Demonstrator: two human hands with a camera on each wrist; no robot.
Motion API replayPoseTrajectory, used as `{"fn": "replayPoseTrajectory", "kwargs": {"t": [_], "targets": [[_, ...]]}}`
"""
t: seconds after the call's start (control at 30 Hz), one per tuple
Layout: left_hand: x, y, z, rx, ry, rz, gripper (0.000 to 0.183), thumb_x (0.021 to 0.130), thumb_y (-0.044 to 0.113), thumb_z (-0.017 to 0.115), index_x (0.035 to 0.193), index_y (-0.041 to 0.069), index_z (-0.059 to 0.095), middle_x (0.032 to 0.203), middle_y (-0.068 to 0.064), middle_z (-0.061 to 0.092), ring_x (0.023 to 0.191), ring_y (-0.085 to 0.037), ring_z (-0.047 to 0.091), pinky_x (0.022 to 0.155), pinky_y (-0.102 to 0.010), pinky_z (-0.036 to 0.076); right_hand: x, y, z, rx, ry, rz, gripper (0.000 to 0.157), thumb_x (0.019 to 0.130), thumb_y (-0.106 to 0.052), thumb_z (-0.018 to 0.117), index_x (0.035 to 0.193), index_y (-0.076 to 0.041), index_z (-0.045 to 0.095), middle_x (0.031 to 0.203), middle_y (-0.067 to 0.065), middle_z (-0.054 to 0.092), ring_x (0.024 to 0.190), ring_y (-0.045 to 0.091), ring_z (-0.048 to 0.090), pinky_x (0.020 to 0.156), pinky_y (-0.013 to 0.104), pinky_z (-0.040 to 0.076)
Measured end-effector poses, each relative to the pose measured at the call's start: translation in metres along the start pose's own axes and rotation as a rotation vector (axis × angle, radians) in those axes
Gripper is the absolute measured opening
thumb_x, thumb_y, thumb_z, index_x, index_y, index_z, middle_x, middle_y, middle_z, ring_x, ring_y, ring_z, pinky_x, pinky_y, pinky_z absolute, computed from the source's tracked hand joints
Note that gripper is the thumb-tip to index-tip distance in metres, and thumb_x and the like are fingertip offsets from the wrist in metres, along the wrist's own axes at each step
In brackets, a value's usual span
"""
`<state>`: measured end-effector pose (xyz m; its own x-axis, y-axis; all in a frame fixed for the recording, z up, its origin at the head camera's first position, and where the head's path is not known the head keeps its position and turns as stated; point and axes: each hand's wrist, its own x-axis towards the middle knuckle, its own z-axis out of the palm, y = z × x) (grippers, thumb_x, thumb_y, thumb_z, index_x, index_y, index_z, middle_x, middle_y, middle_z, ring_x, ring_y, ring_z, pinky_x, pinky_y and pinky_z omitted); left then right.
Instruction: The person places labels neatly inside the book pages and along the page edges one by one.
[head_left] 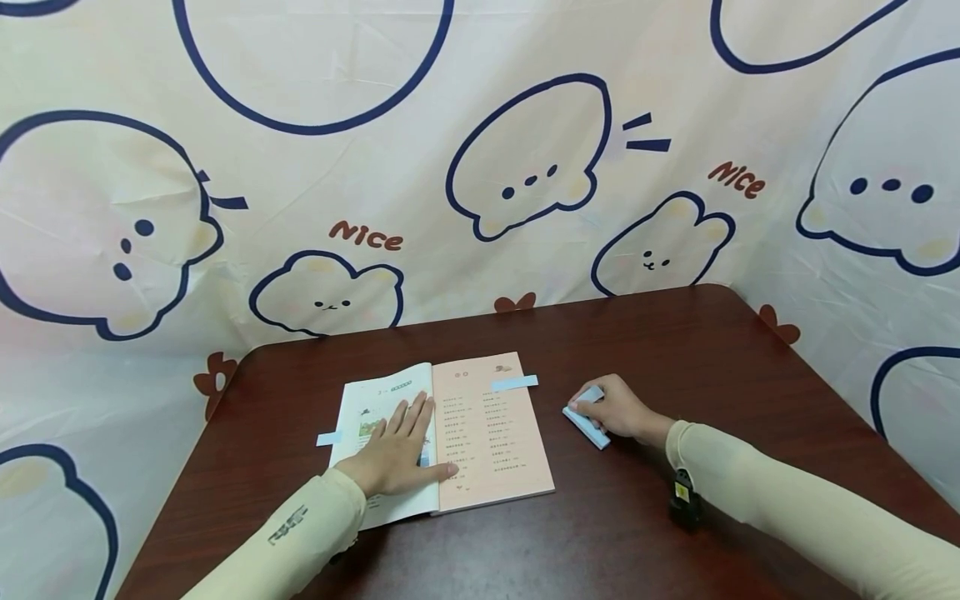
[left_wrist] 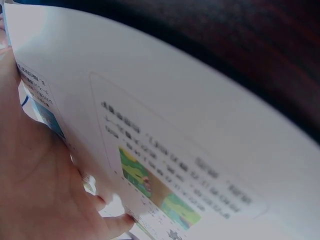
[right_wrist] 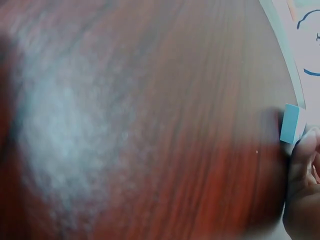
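Observation:
An open book [head_left: 495, 442] lies on the table, a white illustrated page at left and a pink page of printed lines at right. My left hand [head_left: 393, 454] rests flat on it with fingers spread, thumb reaching across the fold. One pale blue sticky strip [head_left: 514, 383] juts past the right page's edge; a second blue sticky tab [head_left: 327, 438] pokes out at the left. To the book's right, my right hand [head_left: 618, 408] pinches a light blue sticky note pad [head_left: 587, 429] low over the table. That pad's end [right_wrist: 290, 123] shows beyond the thumb in the right wrist view.
The dark brown wooden table [head_left: 637, 342] has rounded far corners. A pale cloth [head_left: 525, 50] with blue cartoon outlines hangs behind it and along both sides. A small black device [head_left: 684, 500] is strapped at the right wrist.

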<state>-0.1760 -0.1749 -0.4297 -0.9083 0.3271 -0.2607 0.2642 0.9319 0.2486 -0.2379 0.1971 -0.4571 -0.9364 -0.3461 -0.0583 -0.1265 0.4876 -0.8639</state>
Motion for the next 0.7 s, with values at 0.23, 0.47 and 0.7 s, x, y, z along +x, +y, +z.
{"fn": "replayPoseTrajectory", "kwargs": {"t": [0.23, 0.47, 0.7], "targets": [[-0.0003, -0.0014, 0.0013, 0.007, -0.004, 0.006, 0.114, 0.088, 0.077, 0.052, 0.163, 0.005, 0.006, 0.173, -0.013, 0.0, 0.158, -0.042, 0.005, 0.121, -0.069, 0.015, -0.0005, 0.0017, 0.0003, 0.043, 0.022, 0.014, 0.017, 0.098, -0.007, 0.063, 0.103, 0.006, 0.072, 0.057, 0.001, 0.058, 0.05, 0.01, 0.051, 0.048, 0.024, 0.045], [-0.0007, -0.0002, -0.0008, 0.015, -0.013, 0.0, 0.115, 0.088, 0.079, 0.05, 0.163, 0.006, 0.004, 0.173, -0.012, -0.001, 0.158, -0.042, 0.005, 0.121, -0.068, 0.015, -0.0001, 0.0003, 0.003, 0.021, 0.066, 0.012, 0.016, 0.097, -0.01, 0.066, 0.099, 0.004, 0.073, 0.056, 0.0, 0.056, 0.048, 0.009, 0.05, 0.046, 0.022, 0.043], [-0.001, 0.0016, -0.0028, 0.018, -0.011, -0.005, 0.115, 0.087, 0.079, 0.05, 0.163, 0.006, 0.004, 0.173, -0.012, -0.001, 0.158, -0.042, 0.006, 0.121, -0.068, 0.016, 0.0004, -0.0046, 0.0066, -0.107, 0.104, 0.004, 0.019, 0.096, -0.018, 0.07, 0.1, 0.0, 0.075, 0.062, 0.002, 0.06, 0.047, 0.01, 0.05, 0.046, 0.024, 0.043]]}}
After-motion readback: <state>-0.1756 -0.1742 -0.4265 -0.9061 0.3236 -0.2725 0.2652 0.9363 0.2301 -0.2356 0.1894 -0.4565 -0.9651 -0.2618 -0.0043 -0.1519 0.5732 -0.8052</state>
